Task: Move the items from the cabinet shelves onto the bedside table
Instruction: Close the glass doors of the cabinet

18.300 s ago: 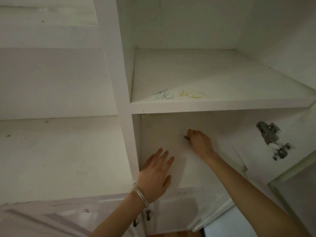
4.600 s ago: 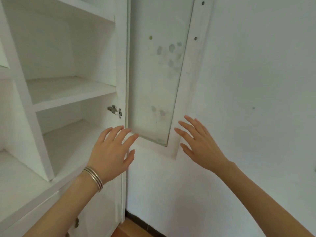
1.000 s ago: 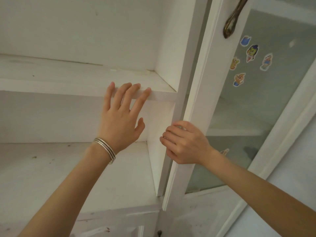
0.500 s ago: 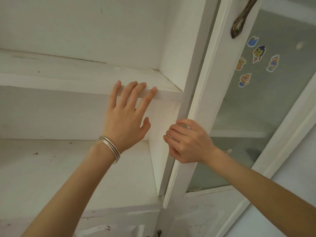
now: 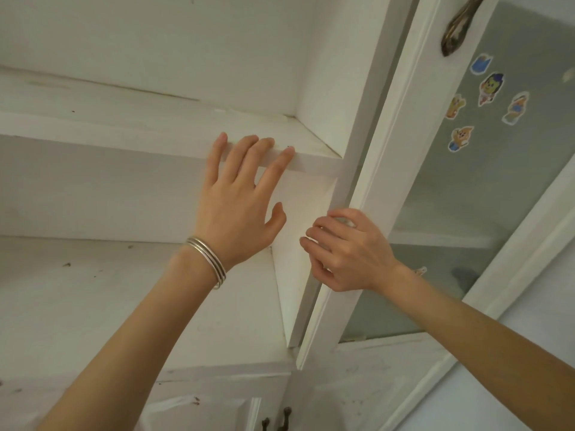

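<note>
I face a white cabinet with two bare shelves, an upper shelf and a lower shelf; no items lie on either. My left hand, with silver bangles at the wrist, is spread open, its fingertips resting on the upper shelf's front edge. My right hand curls around the inner edge of the glass cabinet door, which stands nearly closed against the cabinet frame. The bedside table is out of view.
The door's glass pane carries several cartoon stickers and a dark metal handle near the top. Below the shelves are closed lower doors with small dark handles. A pale wall shows at the bottom right.
Both hands have stayed on the shelf edge and the door edge. The right hand's fingers have loosened slightly on the door, and the view has shifted a little.
</note>
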